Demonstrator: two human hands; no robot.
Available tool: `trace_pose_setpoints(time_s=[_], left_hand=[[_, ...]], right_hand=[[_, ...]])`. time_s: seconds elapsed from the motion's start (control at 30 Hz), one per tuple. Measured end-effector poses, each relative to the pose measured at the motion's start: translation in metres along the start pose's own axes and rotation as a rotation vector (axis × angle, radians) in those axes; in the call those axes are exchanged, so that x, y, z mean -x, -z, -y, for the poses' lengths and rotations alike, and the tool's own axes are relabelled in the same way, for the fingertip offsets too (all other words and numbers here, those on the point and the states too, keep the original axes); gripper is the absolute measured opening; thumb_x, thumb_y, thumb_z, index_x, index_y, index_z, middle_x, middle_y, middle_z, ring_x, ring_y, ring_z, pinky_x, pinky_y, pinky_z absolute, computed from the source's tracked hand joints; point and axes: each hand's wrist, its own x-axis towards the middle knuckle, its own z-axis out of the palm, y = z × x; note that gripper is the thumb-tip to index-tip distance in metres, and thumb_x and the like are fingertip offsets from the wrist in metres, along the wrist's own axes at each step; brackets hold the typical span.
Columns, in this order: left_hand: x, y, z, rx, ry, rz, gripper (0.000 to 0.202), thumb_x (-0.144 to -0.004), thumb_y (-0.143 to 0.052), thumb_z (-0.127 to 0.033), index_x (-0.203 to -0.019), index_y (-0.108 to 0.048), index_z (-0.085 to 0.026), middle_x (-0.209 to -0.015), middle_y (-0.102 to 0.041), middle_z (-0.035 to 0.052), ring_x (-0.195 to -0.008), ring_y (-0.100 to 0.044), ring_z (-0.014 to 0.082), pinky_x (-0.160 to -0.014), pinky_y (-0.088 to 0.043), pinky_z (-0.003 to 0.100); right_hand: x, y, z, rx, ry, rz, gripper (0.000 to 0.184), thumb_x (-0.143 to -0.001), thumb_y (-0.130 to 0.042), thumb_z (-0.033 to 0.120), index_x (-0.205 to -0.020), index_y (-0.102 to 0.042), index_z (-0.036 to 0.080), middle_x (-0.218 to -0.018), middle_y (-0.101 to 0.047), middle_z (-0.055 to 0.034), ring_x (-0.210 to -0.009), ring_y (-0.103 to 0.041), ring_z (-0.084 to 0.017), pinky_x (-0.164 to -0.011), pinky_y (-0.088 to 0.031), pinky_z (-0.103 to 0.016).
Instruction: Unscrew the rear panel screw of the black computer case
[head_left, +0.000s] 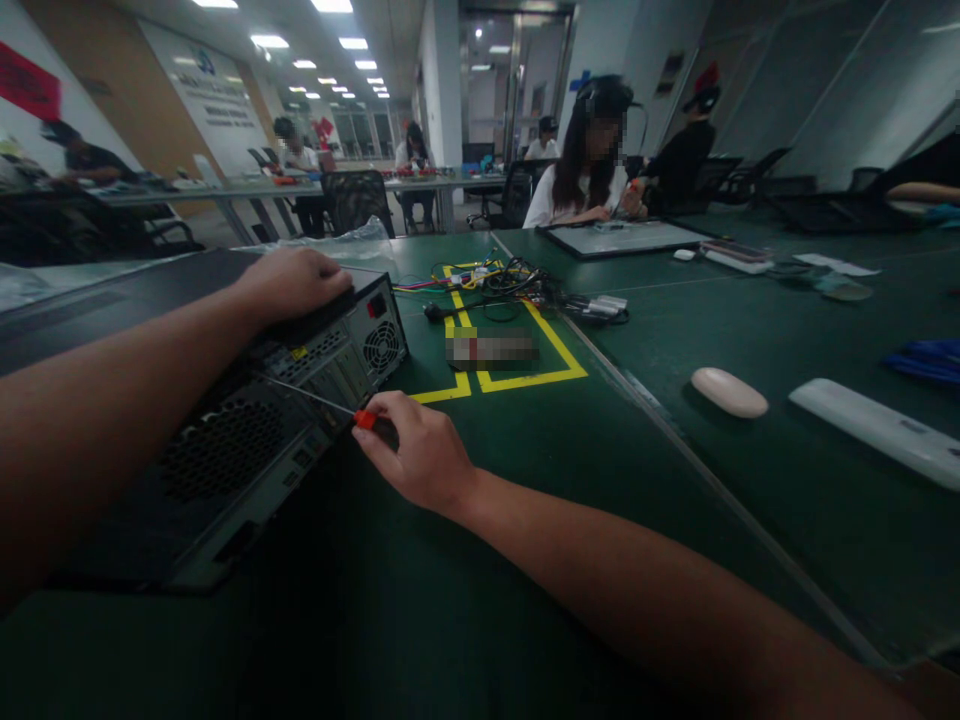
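Note:
A black and silver computer case (225, 500) lies on the green table at the left, its rear panel with fan and slots facing me. My left hand (296, 282) presses on its top near the back edge, fingers bent and held against it. In my right hand (420, 450) is a screwdriver (365, 419) with an orange and dark handle, pinched between thumb and fingers. The thin shaft runs left to the rear panel, close to the expansion slots. Whether its tip sits in a screw, I cannot tell.
Behind the case lie bundled cables (517, 280) and a blurred-out item (491, 348) inside yellow tape (532, 382). To the right are a pink oval case (729, 391) and a long white device (877, 430). Across the table a person (585, 170) works beside a flat panel (630, 237).

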Motion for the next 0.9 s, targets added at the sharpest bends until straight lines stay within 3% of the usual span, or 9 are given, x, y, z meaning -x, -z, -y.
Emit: trace_pose_setpoints(time_s=[0.4,0.9], left_hand=[[-0.0005,0.0002,0.0001,-0.029,0.009,0.016,0.060,-0.085,-0.026,-0.054,-0.095,-0.070,-0.015,-0.080,-0.063,0.0112,-0.069,-0.053,0.0208,-0.063,-0.038,0.033],[0.0006,0.0035,-0.0028,-0.024,0.001,0.028,0.062,-0.085,-0.026,-0.054,-0.101,-0.070,-0.013,-0.086,-0.065,0.0145,-0.075,-0.056,0.0239,-0.064,-0.039,0.035]], right_hand=[[-0.0003,0.0021,0.0024,-0.012,-0.027,0.017,0.027,-0.091,-0.044,0.039,-0.107,-0.049,0.019,-0.096,-0.064,-0.0027,-0.085,-0.062,-0.012,-0.075,-0.046,-0.024],[-0.0007,0.0023,0.0033,0.029,-0.019,-0.001,0.035,-0.091,-0.041,0.045,-0.109,-0.051,0.017,-0.098,-0.065,-0.0051,-0.089,-0.063,-0.014,-0.080,-0.047,-0.025]])
